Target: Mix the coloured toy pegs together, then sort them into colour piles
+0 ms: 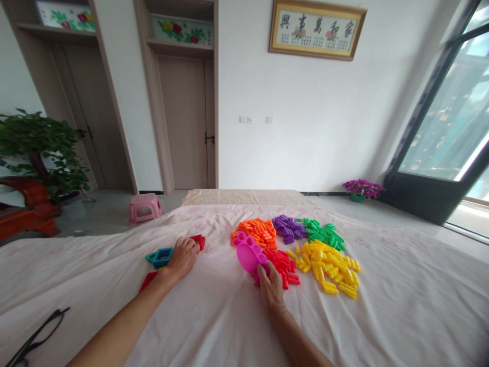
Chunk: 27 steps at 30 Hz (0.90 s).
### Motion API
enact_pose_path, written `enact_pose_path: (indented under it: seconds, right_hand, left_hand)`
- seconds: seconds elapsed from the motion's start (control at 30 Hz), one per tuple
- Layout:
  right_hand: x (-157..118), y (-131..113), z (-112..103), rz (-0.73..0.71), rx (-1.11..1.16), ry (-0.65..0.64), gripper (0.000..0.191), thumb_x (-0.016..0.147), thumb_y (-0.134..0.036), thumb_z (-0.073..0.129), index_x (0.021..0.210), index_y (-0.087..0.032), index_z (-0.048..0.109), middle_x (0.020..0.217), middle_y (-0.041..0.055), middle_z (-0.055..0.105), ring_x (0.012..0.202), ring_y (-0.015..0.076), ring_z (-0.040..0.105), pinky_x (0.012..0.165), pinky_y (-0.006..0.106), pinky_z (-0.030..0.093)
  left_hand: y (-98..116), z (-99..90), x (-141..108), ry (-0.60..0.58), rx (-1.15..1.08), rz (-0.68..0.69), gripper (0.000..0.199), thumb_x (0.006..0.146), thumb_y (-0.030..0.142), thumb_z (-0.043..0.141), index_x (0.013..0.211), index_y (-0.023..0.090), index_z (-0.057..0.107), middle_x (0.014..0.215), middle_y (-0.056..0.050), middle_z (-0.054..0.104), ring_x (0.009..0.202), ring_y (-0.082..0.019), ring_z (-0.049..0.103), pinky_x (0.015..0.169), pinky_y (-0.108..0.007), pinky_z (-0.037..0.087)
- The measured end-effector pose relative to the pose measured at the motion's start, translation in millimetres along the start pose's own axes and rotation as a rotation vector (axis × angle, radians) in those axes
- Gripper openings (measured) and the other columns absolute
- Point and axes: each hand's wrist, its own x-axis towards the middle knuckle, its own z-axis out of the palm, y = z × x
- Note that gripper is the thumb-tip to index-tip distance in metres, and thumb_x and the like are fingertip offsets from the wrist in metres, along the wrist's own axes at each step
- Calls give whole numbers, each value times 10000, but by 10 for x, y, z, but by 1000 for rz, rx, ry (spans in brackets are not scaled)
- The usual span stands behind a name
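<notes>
My left hand [184, 258] is bent down over a red plastic tile [200, 241] on the bed-like cloth, its fingertips closed against it. Beside its wrist lie a teal square frame [162, 257] and another red piece [148, 281], partly behind the forearm. Between the thumb and fingers of my right hand [272, 288] is a flat pink plastic piece [248, 257] with round lobes along its edge, held tilted up. Just behind it are heaps of small red pieces [280, 262], orange pieces [257, 231], purple pieces [289, 228], green pieces [324, 234] and yellow pieces [330, 265].
A pale floral cloth [412, 300] covers the surface. Black glasses [40, 331] lie at the lower left. Beyond the cloth stand a pink stool [145, 208], a leafy plant [42, 153] and a pot of purple flowers [362, 188].
</notes>
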Motion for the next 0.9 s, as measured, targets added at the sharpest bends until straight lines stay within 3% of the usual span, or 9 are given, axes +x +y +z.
enact_pose_path:
  seconds: [0.13,0.23,0.37,0.53,0.6,0.7,0.8,0.9]
  right_hand:
    - [-25,17,14,-14,8,-15,401,802,-581,558,845,-186,608,682,23,598,592,170,545,495,257,458]
    - [-12,11,-10,-95,-52,7,392,792,-562,584,874,-181,618,701,27,609,607,164,537,523,256,459]
    - [140,-67,-198,-239,-204,186,356,793,-535,590,830,-181,600,689,7,582,626,151,500,569,250,420]
    - [408,-102,-644,-232,-280,329,350,808,-524,552,821,-176,586,687,2,576,624,160,494,581,259,394]
    - [473,-66,-789,-219,-334,330,354,819,-517,531,845,-172,606,710,17,603,640,178,520,604,279,417]
    - [495,-38,-892,-315,-537,308,312,834,-409,501,967,-174,656,882,75,660,798,224,587,735,337,467]
    - [436,-76,-882,-420,-744,168,341,786,-248,494,1069,-222,682,1084,96,661,1023,259,583,889,380,459]
    - [359,-114,-829,-466,-868,39,488,684,-169,543,1145,-266,672,1233,78,623,1138,288,541,982,418,428]
  left_hand:
    - [-277,-95,-273,-11,33,-45,279,883,161,392,926,197,665,1006,-87,632,1026,-225,527,1104,-503,235]
    - [-322,-142,-433,-1,49,-91,293,889,166,390,958,211,672,1095,-88,637,1126,-255,510,1119,-572,188]
    - [18,-131,-680,93,22,-104,323,859,161,439,1072,238,670,1364,-100,519,1303,-285,415,1130,-555,266]
    - [596,62,-944,102,-228,-30,343,880,208,448,1151,265,650,1352,-58,549,1271,-217,487,1105,-415,430]
    - [687,122,-975,82,-307,-62,362,891,212,424,1180,259,636,1334,-54,566,1249,-200,513,1092,-401,457]
    - [688,137,-965,67,-381,-92,354,891,227,429,1175,250,639,1313,-56,581,1238,-200,526,1095,-410,460]
    - [643,116,-949,69,-421,-80,354,890,233,437,1180,253,640,1305,-60,589,1230,-204,532,1091,-419,463]
    - [617,118,-951,76,-430,-70,355,887,232,443,1178,254,644,1299,-64,595,1229,-208,533,1088,-423,466]
